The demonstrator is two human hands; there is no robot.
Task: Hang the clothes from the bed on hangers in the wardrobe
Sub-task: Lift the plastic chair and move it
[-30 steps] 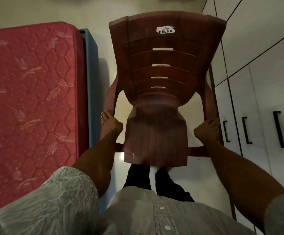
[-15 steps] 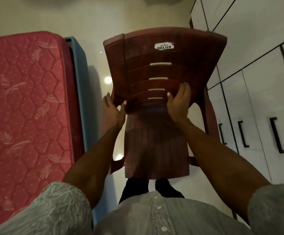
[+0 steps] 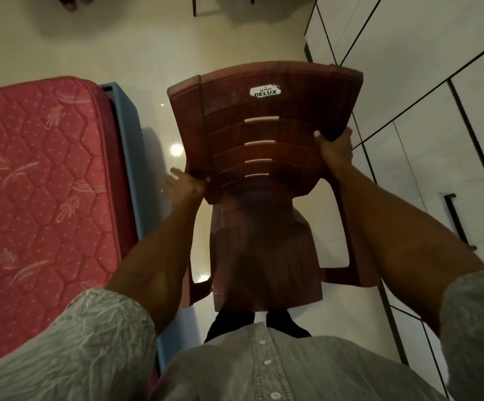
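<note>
A dark red plastic chair (image 3: pixel 263 134) with a "DELUX" sticker stands in front of me, between the bed and the wardrobe. My left hand (image 3: pixel 184 186) grips the lower left edge of its backrest. My right hand (image 3: pixel 334 149) holds the backrest's right edge, higher up. The bed's pink quilted mattress (image 3: pixel 38 183) on a blue frame (image 3: pixel 125 111) lies at the left, with no clothes on the part I see. White wardrobe doors (image 3: pixel 425 117) with black handles (image 3: pixel 457 218) run along the right, all closed. No hangers are visible.
Glossy cream floor (image 3: pixel 119 47) stretches ahead beyond the chair. At the top edge are dark furniture legs (image 3: pixel 194 7) and someone's feet (image 3: pixel 73 1). My own dark trouser legs show below the seat.
Both hands moved from the chair's armrests up to its backrest, then spread to the backrest's outer edges. The chair has shifted farther from me and slightly right.
</note>
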